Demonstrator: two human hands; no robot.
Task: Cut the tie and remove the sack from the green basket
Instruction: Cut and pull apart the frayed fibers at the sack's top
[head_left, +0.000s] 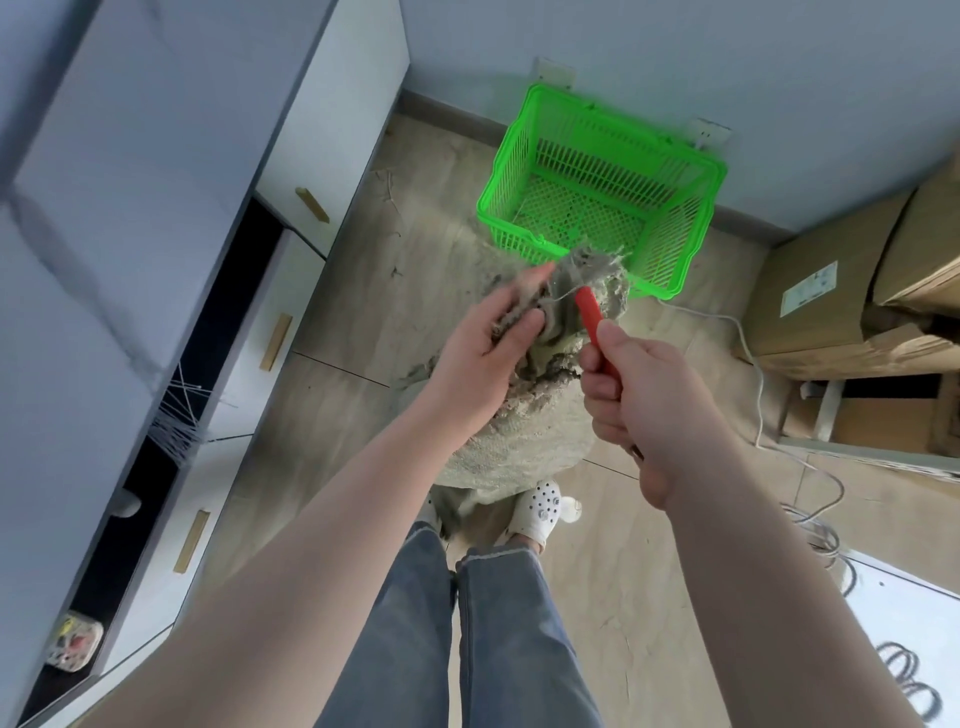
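Left hand (488, 343) bunches the sack (524, 415) at its neck to keep the tie taut, right hand (631, 395) is fisted round the red-handled cutter (592, 317) nosing in at it, the sack standing on the floor just in front of the green basket (605, 197).

- Premises: an indoor storeroom or back room, domestic or small-office in character.
- Floor (332, 312): wood-look boards, with a dark skirting at the foot of plain pale walls.
- Left side: white cabinets (291, 171) with wooden pull handles.
- Right side: stacked cardboard cartons (831, 291), one labelled.
- Loose white cable (753, 374) trailing across the floor beside the cartons.
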